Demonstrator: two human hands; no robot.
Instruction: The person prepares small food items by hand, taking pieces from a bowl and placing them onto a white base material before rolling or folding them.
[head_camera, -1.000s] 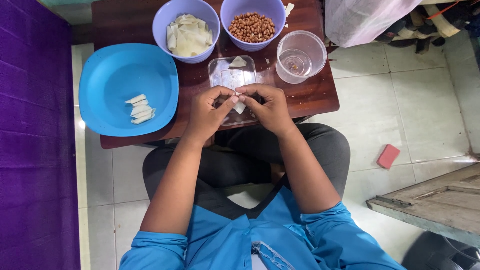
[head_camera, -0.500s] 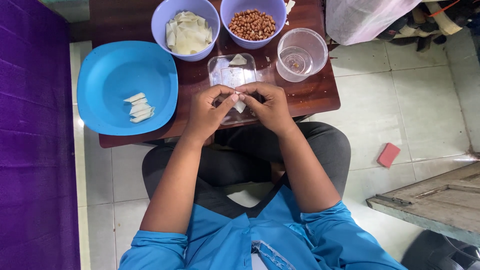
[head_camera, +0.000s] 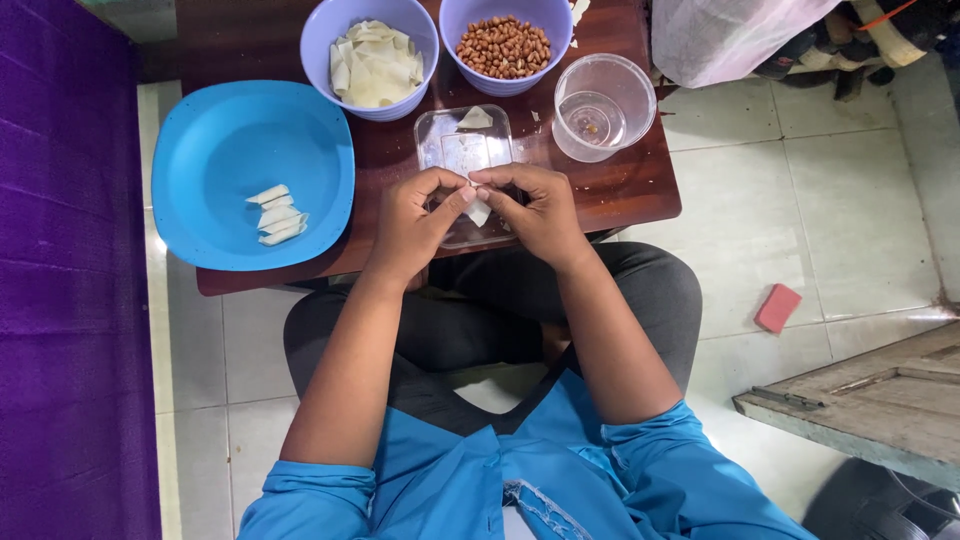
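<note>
From where I'm watching, both hands are up at the near edge of the table (head_camera: 620, 195), meeting over a clear tray (head_camera: 450, 150). The left hand (head_camera: 412, 222) and right hand (head_camera: 535, 210) are pinching the same small white wrapper (head_camera: 479, 210) between thumbs and fingertips, so both are closed on it, fingers curled in. The wrapper sits right over the near end of the tray, just off the table's near edge. Can't tell if anything's tucked inside it, too small and half covered by the fingers.

One more wrapper piece (head_camera: 474, 119) lies at the far end of the tray.

Rest of the table: big blue plate (head_camera: 200, 140) on the left side, hanging a bit over the near-left corner, with a few folded white pieces (head_camera: 275, 213) stacked together on it. Along the far edge, a purple bowl (head_camera: 322, 40) of flat wrappers (head_camera: 372, 62), and just beside it another purple bowl (head_camera: 455, 25) full of peanuts (head_camera: 504, 46). Right of the tray there's a clear cup (head_camera: 604, 106), near the right edge.

Down on the tile floor, well off to the right, a small red block (head_camera: 778, 307).
</note>
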